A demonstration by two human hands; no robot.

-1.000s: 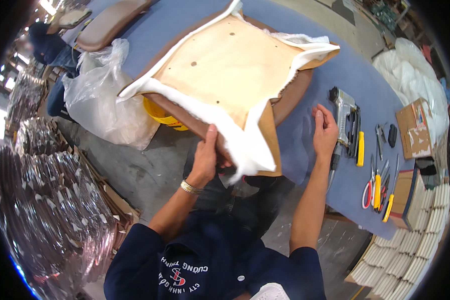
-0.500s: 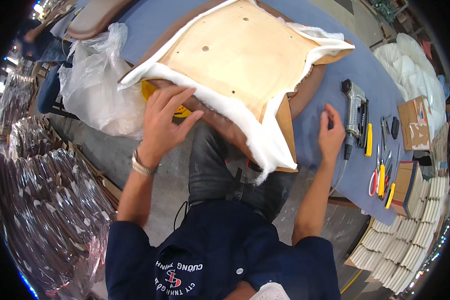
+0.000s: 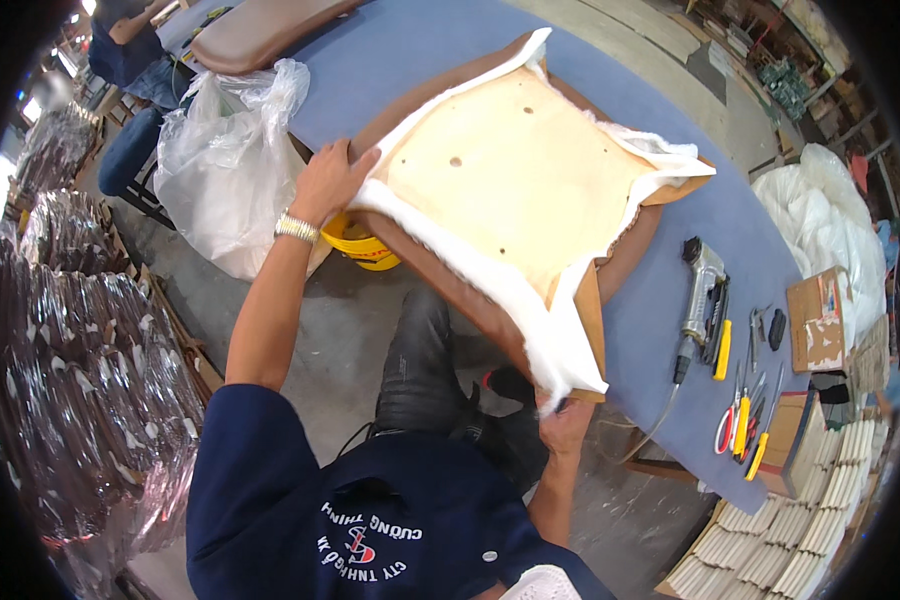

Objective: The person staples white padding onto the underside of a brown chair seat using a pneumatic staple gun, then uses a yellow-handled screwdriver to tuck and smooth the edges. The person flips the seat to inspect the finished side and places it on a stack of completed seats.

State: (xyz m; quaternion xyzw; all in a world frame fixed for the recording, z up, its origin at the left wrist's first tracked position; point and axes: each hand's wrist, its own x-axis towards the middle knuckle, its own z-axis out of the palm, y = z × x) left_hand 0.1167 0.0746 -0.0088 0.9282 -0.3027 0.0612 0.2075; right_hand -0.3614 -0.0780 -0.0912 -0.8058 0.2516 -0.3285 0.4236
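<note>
A padded chair seat (image 3: 510,190) lies on the table with its bare plywood underside up. White batting (image 3: 450,245) and brown leather-like cover (image 3: 430,275) stick out around its edges, and its near side overhangs the table. My left hand (image 3: 335,182) is closed on the seat's left corner, a watch on that wrist. Down at the near right corner, my right hand (image 3: 567,425) grips the cover and batting; its fingers are partly hidden by the corner. A pneumatic staple gun (image 3: 705,290) with a hose lies on the table to the right.
Pliers, scissors (image 3: 727,425) and yellow-handled screwdrivers (image 3: 758,455) lie at the table's right edge. A yellow bucket (image 3: 370,255) stands under the seat's left side. Clear plastic bags (image 3: 215,190) hang at the left, near a brown padded piece (image 3: 260,35). A co-worker (image 3: 130,45) is far left.
My right hand has left the spot beside the staple gun and taken hold of the near corner. My left hand has moved onto the left corner. The view has shifted.
</note>
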